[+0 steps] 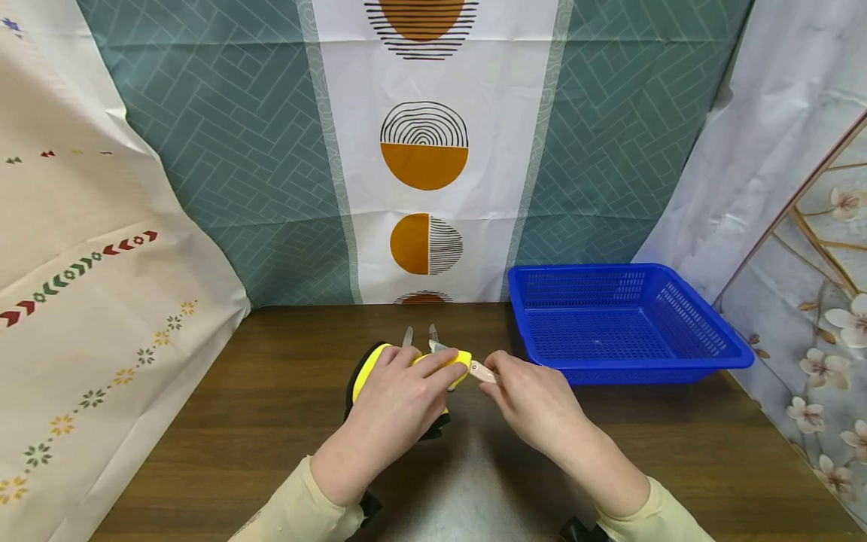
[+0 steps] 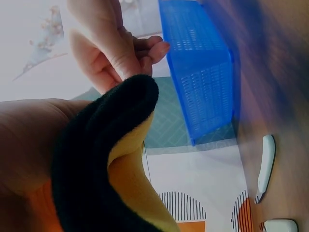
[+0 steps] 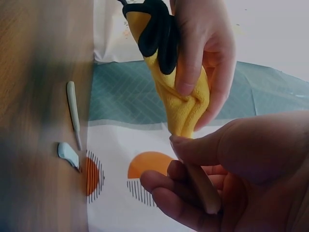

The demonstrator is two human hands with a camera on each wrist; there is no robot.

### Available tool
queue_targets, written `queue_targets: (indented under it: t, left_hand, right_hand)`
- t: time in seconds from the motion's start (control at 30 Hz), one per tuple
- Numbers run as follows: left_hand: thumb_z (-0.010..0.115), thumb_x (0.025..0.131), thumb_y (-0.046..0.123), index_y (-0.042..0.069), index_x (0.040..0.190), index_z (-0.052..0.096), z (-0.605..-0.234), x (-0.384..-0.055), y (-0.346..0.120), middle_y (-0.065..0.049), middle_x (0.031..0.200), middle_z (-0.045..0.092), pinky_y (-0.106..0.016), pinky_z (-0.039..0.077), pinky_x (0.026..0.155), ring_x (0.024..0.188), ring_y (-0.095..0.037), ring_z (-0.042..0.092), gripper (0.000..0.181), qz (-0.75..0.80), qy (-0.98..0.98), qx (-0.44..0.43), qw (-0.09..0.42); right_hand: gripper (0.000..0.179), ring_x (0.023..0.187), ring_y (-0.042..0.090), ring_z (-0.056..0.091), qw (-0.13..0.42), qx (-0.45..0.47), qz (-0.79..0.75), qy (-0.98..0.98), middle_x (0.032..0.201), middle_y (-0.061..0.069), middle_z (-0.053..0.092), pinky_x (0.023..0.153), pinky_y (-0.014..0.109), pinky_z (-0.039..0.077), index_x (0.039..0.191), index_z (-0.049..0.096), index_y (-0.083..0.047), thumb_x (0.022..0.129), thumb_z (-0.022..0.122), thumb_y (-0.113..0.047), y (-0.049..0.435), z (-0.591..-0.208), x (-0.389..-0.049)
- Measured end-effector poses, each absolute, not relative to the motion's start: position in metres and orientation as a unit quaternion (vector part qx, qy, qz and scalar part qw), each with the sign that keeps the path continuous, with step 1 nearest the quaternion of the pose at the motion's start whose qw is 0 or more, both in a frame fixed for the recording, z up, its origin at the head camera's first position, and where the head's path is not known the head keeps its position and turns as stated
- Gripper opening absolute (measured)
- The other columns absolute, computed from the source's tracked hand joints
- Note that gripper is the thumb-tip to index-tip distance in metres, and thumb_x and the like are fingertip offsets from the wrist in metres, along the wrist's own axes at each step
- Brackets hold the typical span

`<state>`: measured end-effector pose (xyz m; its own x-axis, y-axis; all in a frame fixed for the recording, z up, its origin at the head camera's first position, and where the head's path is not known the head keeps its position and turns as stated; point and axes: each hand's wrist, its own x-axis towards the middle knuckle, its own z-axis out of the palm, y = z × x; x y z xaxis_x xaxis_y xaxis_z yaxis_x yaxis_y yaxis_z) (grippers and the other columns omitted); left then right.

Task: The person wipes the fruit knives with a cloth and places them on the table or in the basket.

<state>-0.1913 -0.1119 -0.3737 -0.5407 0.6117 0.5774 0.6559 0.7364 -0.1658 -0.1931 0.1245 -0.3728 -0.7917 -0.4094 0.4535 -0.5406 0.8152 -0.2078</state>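
My left hand (image 1: 409,395) grips a yellow cloth (image 3: 186,108) with thick black edging, bunched between thumb and fingers. My right hand (image 1: 545,399) holds a pale, slim handle (image 3: 205,191), its thumb at the end that meets the cloth. The far end of this tool is hidden inside the cloth, so its kind is unclear. Beyond the left hand, two small pale-handled tools with metal blades lie on the table: a slim one (image 3: 73,111) and one with a short, wide handle (image 3: 67,153). In the head view the hands and cloth partly cover them.
A blue perforated plastic basket (image 1: 626,369) stands at the right rear of the brown wooden table (image 1: 237,421). Patterned cloth (image 1: 433,203) hangs behind the table. More printed fabric hangs along the left and right sides.
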Motion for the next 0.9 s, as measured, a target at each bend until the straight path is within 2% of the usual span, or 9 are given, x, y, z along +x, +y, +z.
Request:
queue_targets:
  t: [0.6, 0.9]
  left_hand:
    - [0.09, 0.089, 0.018, 0.025, 0.128, 0.079, -0.373, -0.196, -0.119, 0.002, 0.135, 0.076, -0.044, 0.052, 0.086, 0.087, -0.028, 0.066, 0.041, -0.033, -0.878, -0.343, 0.332]
    - [0.089, 0.089, 0.015, 0.024, 0.127, 0.079, -0.373, -0.201, -0.127, 0.003, 0.134, 0.076, -0.043, 0.051, 0.079, 0.089, -0.027, 0.067, 0.041, -0.031, -0.881, -0.322, 0.346]
  right_hand:
    - [0.024, 0.062, 0.011, 0.053, 0.203, 0.262, 0.17, -0.928, 0.079, -0.01, 0.062, 0.054, 0.036, 0.047, 0.11, 0.07, -0.014, 0.095, 0.088, -0.02, 0.125, -0.373, -0.193]
    - [0.024, 0.062, 0.012, 0.054, 0.209, 0.265, 0.166, -0.926, 0.08, -0.009, 0.063, 0.055, 0.037, 0.049, 0.11, 0.07, -0.014, 0.095, 0.088, -0.02, 0.125, -0.374, -0.193]
